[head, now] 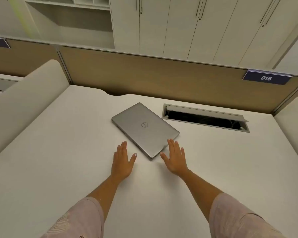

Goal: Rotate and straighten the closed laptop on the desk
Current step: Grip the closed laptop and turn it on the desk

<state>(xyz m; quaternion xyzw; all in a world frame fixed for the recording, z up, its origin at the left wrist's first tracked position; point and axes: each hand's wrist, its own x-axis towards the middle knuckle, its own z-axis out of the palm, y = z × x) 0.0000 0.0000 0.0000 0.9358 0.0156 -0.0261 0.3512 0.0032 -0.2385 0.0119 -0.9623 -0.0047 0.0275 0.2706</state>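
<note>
White desk (58,152); skewed laptop (144,129); tan partition (162,76), label 016 (266,78).

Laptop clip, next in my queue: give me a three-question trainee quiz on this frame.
1. True or false: the laptop lies square to the desk edge.
2. Which hand is at the laptop's near short edge? A) left hand B) right hand
3. Fill in: the sign on the partition reads ___.

Key: 1 false, it lies skewed. 2 B; the left rests flat on the desk beside it. 3 016.
</note>
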